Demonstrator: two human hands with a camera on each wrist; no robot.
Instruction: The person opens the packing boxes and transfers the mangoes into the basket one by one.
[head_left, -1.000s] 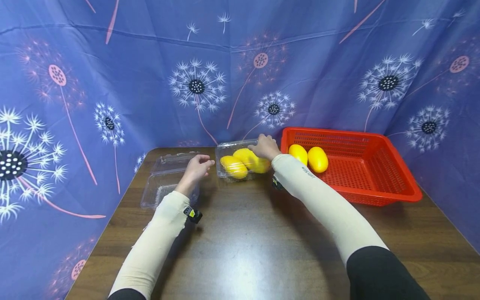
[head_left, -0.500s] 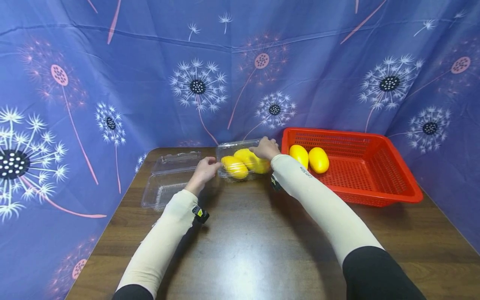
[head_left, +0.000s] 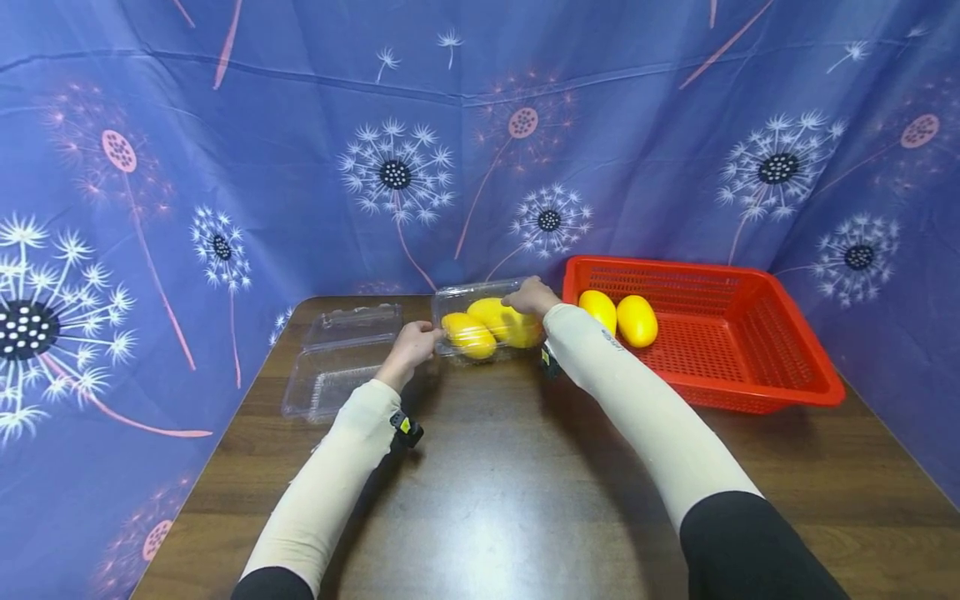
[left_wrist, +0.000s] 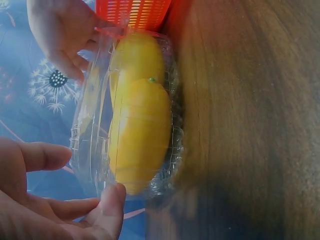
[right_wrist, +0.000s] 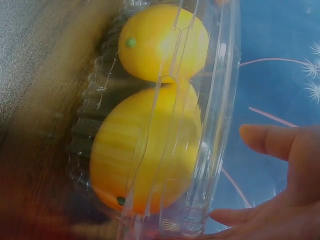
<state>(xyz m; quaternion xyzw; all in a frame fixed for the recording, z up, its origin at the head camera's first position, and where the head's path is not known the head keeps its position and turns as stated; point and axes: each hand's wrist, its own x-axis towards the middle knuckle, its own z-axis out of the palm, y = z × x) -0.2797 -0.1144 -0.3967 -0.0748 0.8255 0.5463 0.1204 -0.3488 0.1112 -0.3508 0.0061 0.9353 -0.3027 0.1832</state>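
With fingers spread, the left hand [head_left: 415,344] and the right hand [head_left: 531,297] touch the clear box [head_left: 471,295] of yellow fruits [head_left: 468,335] near its ends.

Fruit [left_wrist: 142,132] in clamshell [head_left: 452,297], basket [head_left: 806,333] right

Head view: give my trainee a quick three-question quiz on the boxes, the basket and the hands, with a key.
1. How many yellow fruits show in the red basket?
2. True or false: the open clear box lies left of the filled clear box.
3. Fill in: of the person's two hands, the ___ one is nearer the red basket.

Key:
1. Two; the arm may hide more.
2. True.
3. Right; the right hand is at the filled clear box's basket end, the left hand at the opposite end.
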